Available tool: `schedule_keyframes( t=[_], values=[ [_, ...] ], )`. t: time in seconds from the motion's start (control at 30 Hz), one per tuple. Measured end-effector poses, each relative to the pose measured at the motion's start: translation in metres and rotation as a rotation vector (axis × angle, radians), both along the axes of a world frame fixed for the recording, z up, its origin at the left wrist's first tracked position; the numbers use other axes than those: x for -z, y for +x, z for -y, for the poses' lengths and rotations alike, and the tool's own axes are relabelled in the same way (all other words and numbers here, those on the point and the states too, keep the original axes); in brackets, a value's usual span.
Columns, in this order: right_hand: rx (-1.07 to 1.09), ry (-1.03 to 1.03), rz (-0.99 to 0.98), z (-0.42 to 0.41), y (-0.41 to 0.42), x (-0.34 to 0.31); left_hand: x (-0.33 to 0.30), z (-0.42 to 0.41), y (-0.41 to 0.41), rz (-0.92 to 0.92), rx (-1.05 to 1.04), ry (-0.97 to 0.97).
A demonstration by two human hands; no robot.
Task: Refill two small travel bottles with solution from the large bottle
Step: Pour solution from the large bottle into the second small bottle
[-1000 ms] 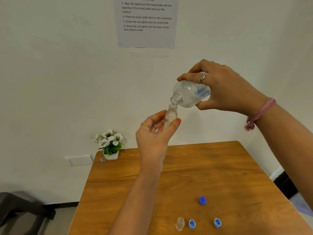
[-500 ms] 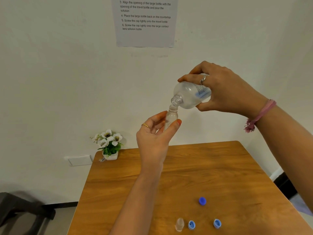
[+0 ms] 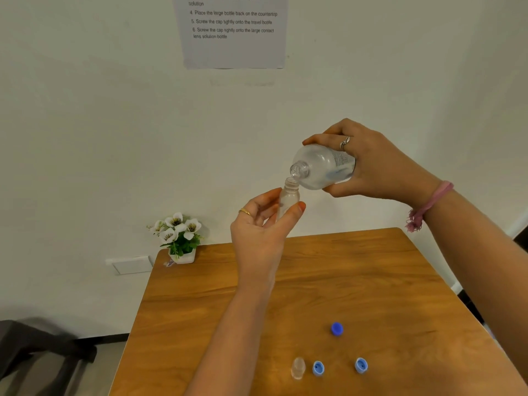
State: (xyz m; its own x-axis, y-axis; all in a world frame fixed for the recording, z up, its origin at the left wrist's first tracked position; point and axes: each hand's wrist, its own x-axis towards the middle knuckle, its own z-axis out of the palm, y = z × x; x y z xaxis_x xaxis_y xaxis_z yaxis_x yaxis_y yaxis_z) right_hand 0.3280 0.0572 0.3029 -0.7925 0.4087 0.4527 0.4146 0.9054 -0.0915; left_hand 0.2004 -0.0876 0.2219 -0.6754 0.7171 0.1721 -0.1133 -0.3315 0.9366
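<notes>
Large bottle [image 3: 324, 167]: held above the bench [image 3: 371, 281], long axis near level, open mouth pointing toward 8 o'clock, just over the small bottle's neck.
Right hand [image 3: 377, 167]: fingers wrapped round the large bottle.
Small bottle [image 3: 288, 198]: upright, mouth at 12 o'clock.
Left hand [image 3: 260, 232]: fingers and thumb pinch the small bottle.
Second small bottle [image 3: 298, 368]: stands uncapped on the bench, at 6 o'clock.

White wall [image 3: 85, 138], taped paper sheet [image 3: 234, 38], wooden table [image 3: 357, 281], dark chair [image 3: 34, 347].
</notes>
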Motion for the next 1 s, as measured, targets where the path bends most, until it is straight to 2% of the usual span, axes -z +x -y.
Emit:
schedule_keyframes(
  t=[0.27,0.5,0.8,1.0],
  values=[
    [0.055,-0.355,-0.188,-0.007,0.029,0.041,0.025,-0.012,0.029,0.028,0.069,-0.043],
    [0.127,-0.721,-0.354,-0.024,0.062,0.103,0.063,-0.023,0.068,0.086,0.137,-0.105],
    [0.169,-1.044,-0.362,-0.03,0.088,0.178,0.147,-0.013,0.121,-0.024,0.113,-0.323],
    [0.188,-1.115,-0.295,-0.035,0.096,0.227,0.207,0.004,0.152,-0.011,0.054,-0.496]
  ],
)
